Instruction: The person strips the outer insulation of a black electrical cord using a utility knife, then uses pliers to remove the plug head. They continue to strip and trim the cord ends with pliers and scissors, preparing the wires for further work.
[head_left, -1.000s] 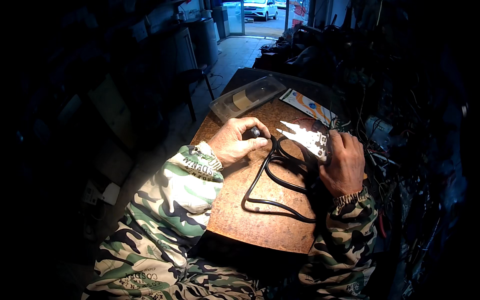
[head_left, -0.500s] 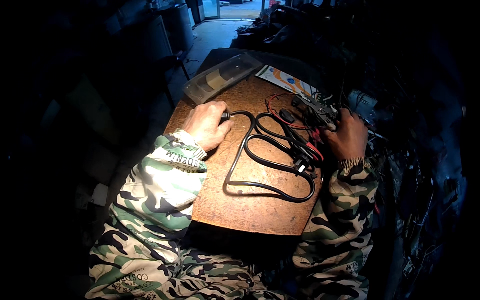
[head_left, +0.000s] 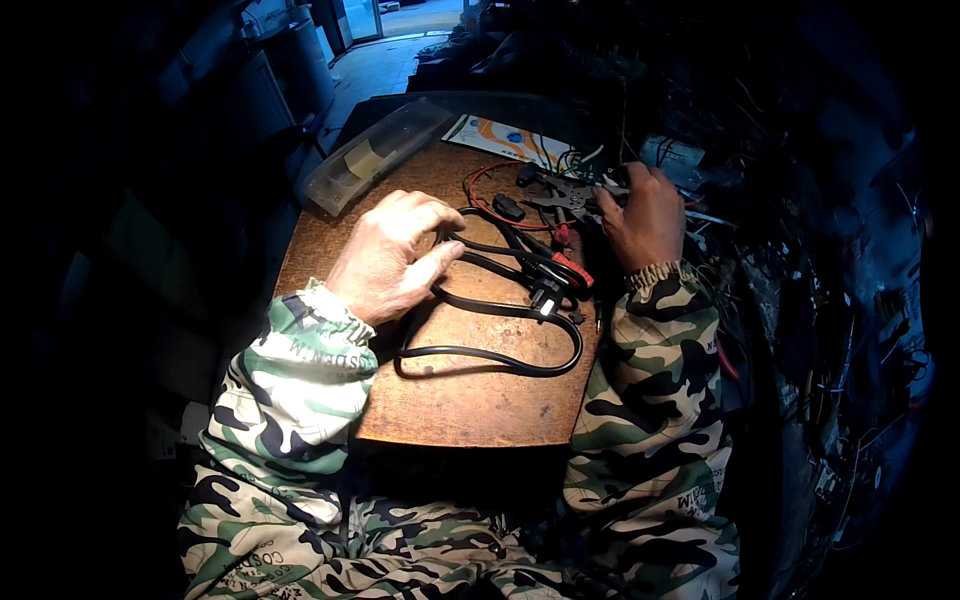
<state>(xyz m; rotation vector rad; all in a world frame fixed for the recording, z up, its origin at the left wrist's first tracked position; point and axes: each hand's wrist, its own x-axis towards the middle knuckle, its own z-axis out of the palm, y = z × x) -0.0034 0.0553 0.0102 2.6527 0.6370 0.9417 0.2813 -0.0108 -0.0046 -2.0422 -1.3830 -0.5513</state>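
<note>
My left hand (head_left: 395,255) is closed on a black cable (head_left: 490,372), thumb and fingertips pinching it near its upper bends. From there the cable snakes over the wooden table in loose loops. At the far right of the table my right hand (head_left: 648,222) has thumb and fingers closed about the end of metal pliers (head_left: 568,197), whose jaws lie toward the left. Beside these are a thin red wire (head_left: 472,183), a small black plug-like piece (head_left: 508,207), a red clip (head_left: 572,270) and a black connector with a white patch (head_left: 545,298).
A clear plastic tray (head_left: 375,160) lies at the table's back left, and a white-and-orange printed card (head_left: 510,140) at its back. Dark heaps of wires and parts (head_left: 800,300) crowd the right side. The table's (head_left: 450,420) front edge is close to my lap.
The view has shifted, so the table sits further left. My left hand has moved right over the table toward the cable's loops. My right hand stays by the pliers.
</note>
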